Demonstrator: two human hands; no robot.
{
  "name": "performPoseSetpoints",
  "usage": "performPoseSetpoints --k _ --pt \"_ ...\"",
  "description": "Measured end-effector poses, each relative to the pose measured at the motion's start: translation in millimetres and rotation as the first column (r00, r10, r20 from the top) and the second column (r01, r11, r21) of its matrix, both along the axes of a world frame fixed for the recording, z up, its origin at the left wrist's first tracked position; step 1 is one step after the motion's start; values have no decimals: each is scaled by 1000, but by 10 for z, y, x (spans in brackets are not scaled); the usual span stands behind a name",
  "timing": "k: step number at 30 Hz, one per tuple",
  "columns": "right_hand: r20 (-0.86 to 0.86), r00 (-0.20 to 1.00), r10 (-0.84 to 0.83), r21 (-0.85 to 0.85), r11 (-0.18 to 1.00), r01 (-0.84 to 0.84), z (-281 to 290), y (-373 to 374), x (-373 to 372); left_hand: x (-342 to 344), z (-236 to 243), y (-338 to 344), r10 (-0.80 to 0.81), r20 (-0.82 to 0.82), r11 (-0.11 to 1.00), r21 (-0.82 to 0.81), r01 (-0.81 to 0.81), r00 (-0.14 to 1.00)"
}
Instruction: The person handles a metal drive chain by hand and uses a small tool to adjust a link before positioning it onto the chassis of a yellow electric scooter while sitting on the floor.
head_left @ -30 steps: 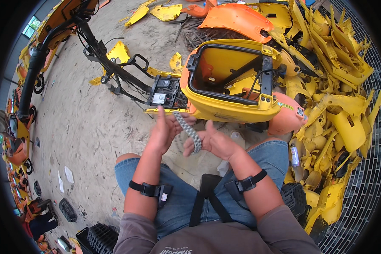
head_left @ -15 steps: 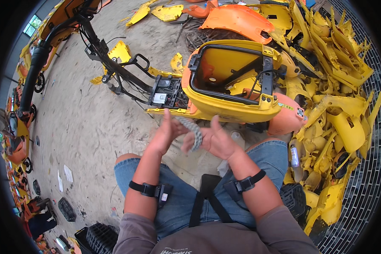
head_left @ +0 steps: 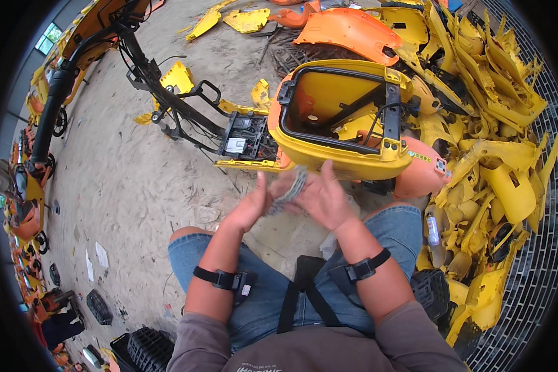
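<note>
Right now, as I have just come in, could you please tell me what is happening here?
A person has the left hand and right hand close together, with a grey patterned band between them. It is blurred, so I cannot tell which hand grips it. Just beyond the hands is a partly stripped scooter, and to its right lies a heap of yellow panels.

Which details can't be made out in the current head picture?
All in the head view:
Grey patterned band: motion blur hides its exact shape and whether the left hand, the right hand or both grip it.
Black scooter frame: upper end cut off by the top edge.
Yellow shell: hides what lies directly beneath.
Orange and yellow vehicles, left rim: too small for detail.
</note>
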State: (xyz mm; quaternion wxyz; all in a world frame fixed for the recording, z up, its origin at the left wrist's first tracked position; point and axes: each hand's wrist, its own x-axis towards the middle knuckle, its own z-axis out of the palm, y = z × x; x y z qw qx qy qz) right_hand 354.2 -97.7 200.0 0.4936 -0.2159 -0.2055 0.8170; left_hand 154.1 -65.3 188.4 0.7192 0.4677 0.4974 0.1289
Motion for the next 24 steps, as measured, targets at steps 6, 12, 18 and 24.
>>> performPoseSetpoints --k 6,12,18,24 --pt "785 599 157 -151 987 -61 -65 2 -26 -15 37 -69 68 670 990 -135 31 739" --pt "70 971 230 87 968 -236 -128 -50 9 0 20 66 146 131 988 -70 -138 981" --pt "565 824 52 -138 990 32 -149 101 101 -7 -12 -94 -133 615 967 -91 237 777" --pt "371 837 403 -7 902 -431 -269 -50 41 -39 95 137 402 596 915 -288 -282 695"
